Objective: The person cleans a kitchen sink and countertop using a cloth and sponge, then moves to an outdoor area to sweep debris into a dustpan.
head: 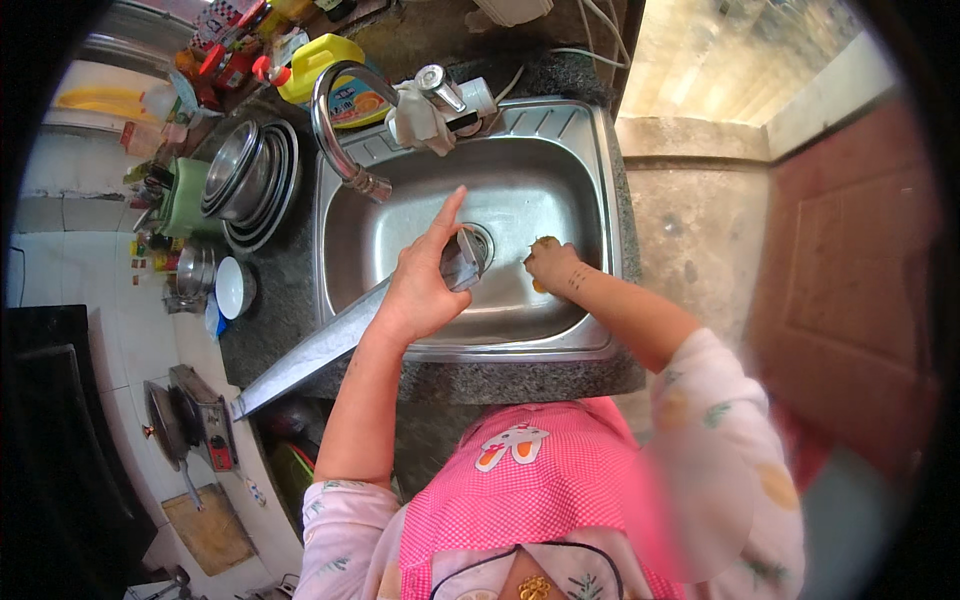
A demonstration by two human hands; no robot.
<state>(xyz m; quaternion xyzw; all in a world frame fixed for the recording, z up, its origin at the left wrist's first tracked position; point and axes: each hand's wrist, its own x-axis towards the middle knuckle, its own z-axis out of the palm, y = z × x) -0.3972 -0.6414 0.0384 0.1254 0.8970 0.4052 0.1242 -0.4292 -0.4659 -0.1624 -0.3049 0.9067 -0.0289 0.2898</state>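
A long grey metal channel or duct piece slants from the counter's front left into the stainless steel sink, its near end above the drain. My left hand is at that end, thumb and a finger spread, with the palm side hidden, so its hold cannot be told. Low in the sink's right half, my right hand is closed on a yellowish-brown scrubber or cloth, mostly covered by the fingers. The chrome faucet arches over the basin's left side; no water is seen flowing.
Nested metal bowls and a white bowl stand on the left counter. A yellow detergent bottle is behind the faucet, where a pale cloth hangs. A portable stove and cutting board lie farther left.
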